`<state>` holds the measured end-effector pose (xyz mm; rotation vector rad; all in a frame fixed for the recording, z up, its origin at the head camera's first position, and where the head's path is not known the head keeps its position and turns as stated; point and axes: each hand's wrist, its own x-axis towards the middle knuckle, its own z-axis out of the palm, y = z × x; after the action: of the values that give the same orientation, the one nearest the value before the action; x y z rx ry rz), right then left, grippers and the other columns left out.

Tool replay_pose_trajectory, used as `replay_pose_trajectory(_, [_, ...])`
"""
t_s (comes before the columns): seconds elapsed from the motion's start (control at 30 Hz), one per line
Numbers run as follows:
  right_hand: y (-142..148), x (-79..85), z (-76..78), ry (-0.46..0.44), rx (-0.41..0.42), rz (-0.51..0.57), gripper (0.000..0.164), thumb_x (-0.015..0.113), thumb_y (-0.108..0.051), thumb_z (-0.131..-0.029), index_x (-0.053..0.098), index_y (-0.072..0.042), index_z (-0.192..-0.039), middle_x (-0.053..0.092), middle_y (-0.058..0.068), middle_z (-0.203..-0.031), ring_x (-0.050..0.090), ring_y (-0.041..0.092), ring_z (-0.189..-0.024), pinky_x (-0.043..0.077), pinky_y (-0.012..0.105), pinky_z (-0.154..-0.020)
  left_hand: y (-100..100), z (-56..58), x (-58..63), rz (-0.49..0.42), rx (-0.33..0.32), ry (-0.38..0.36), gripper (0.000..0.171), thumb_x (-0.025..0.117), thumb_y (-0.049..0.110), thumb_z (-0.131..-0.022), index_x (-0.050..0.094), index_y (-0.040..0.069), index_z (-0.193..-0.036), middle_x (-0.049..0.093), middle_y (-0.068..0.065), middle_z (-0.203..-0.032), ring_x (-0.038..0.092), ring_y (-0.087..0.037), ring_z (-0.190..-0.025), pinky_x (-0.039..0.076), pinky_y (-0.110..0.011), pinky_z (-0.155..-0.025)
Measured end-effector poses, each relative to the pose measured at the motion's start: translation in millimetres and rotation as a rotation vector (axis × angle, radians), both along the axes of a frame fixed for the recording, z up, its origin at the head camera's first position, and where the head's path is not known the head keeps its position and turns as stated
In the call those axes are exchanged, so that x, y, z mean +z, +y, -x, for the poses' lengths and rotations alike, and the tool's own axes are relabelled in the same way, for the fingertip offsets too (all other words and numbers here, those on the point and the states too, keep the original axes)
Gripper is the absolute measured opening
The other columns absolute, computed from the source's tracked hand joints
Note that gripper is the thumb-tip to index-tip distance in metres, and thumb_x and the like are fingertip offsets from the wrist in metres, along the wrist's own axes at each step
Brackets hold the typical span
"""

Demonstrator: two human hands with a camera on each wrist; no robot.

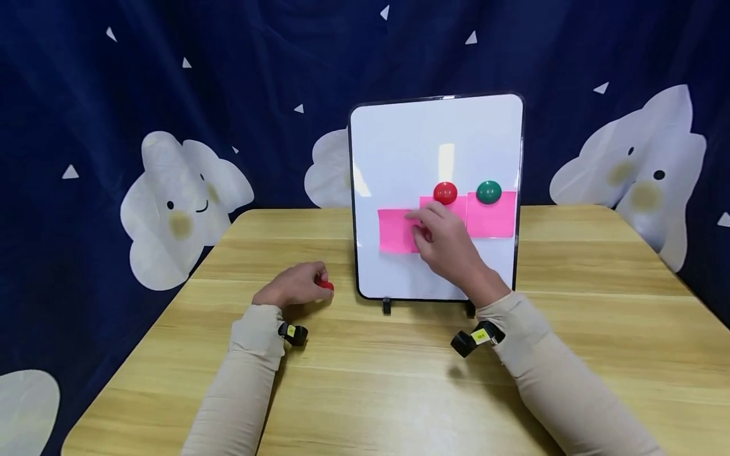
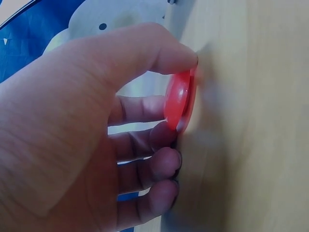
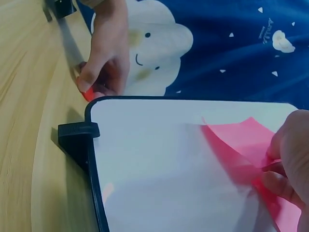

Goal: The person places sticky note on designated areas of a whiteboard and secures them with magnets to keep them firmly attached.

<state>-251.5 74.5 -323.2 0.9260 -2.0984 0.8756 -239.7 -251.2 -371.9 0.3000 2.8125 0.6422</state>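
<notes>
A red round magnet [image 2: 179, 99] is pinched between the thumb and fingers of my left hand [image 1: 295, 283], low over the table left of the whiteboard. In front of the board, my right hand [image 1: 450, 244] pinches a pink sticky note [image 1: 395, 231] near its right part, which the fingers partly hide. An edge of this note [image 3: 236, 150] curls away from the board in the right wrist view. Behind the right hand, a second pink note sits under a red magnet [image 1: 445, 192]. At the right, another pink note [image 1: 490, 218] has a green magnet [image 1: 488, 192] over its top edge.
The black-framed whiteboard [image 1: 399, 145] stands upright on small black feet [image 1: 386, 306] on the wooden table [image 1: 365, 380]. A dark blue curtain [image 1: 256, 76] with clouds and white triangles hangs behind. Each wrist carries a small black camera [image 1: 464, 343].
</notes>
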Motion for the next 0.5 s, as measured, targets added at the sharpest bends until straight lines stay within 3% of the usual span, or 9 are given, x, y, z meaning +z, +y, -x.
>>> replay_pose_trajectory(0.3, [-10, 0.5, 3.3, 0.02, -0.059, 0.112, 0.03, 0.077, 0.002, -0.083, 0.069, 0.003, -0.113, 0.056, 0.016, -0.101, 0.057, 0.022, -0.079, 0.053, 0.033, -0.067, 0, -0.4, -0.1, 0.005, 0.014, 0.0, 0.025, 0.073, 0.031, -0.084, 0.059, 0.014, -0.096, 0.061, -0.002, -0.086, 0.054, -0.019, -0.068, 0.043, -0.033, -0.06])
replay_pose_trajectory(0.5, [-13, 0.9, 3.7, 0.094, -0.135, 0.045, 0.035, 0.081, -0.001, -0.081, 0.071, 0.004, -0.114, 0.059, 0.018, -0.106, 0.063, 0.028, -0.091, 0.058, 0.04, -0.079, 0, -0.5, 2.3, -0.008, 0.016, -0.005, 0.026, 0.074, 0.03, -0.083, 0.06, 0.014, -0.097, 0.061, -0.002, -0.085, 0.053, -0.018, -0.066, 0.043, -0.032, -0.06])
